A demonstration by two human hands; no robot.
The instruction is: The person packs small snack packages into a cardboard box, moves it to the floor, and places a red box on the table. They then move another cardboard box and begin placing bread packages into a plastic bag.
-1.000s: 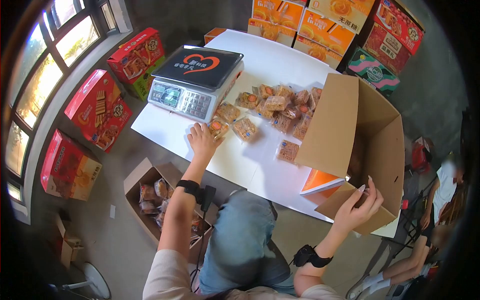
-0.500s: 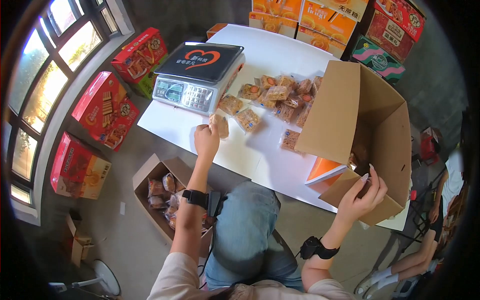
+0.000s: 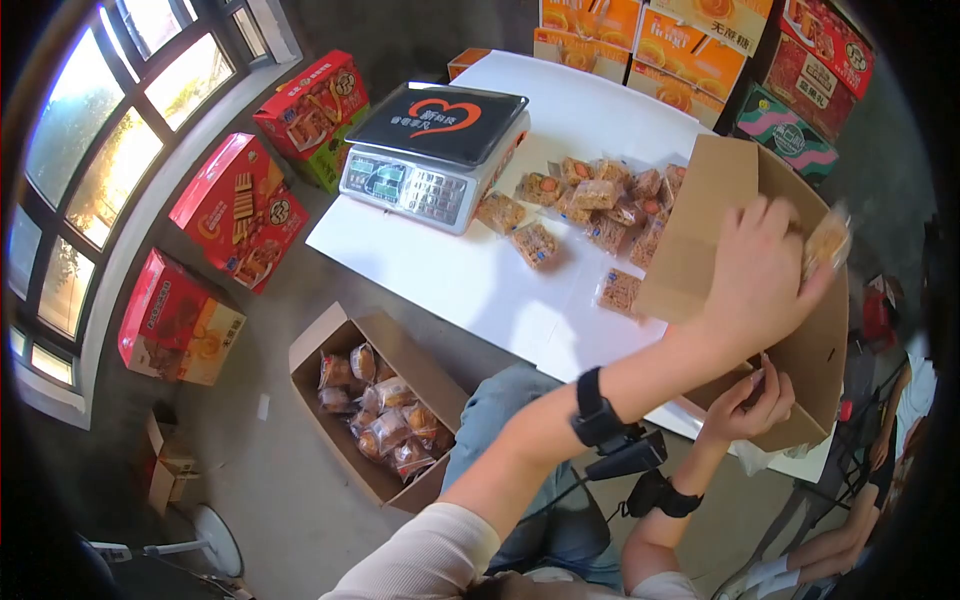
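Observation:
My left hand [image 3: 755, 275] is raised over an open cardboard box [image 3: 822, 335], pinching a clear-wrapped snack [image 3: 828, 245] at its fingertips. Some of the fingers are blurred. My right hand [image 3: 752, 405] is at the box's near edge with its fingers curled; whatever is between them is hidden. One box flap [image 3: 700, 235] stands out to the left, beside my left hand. Left of it on the white table [image 3: 420, 265], several wrapped snack pieces [image 3: 600, 195] lie in a pile. A single wrapped piece [image 3: 535, 245] sits apart, nearer the scale.
A digital scale [image 3: 430, 150] stands at the table's left end. On the floor below, an open carton [image 3: 330, 330] holds several wrapped cakes [image 3: 390, 420]. Red gift boxes [image 3: 240, 210] line the window side, and orange boxes [image 3: 690, 50] stand behind the table. A seated person [image 3: 840, 535] is at the right.
My left hand has picked up a wrapped snack near the scale and carried it right, over the cardboard box. My right hand stays at the box's near edge, its fingers more curled.

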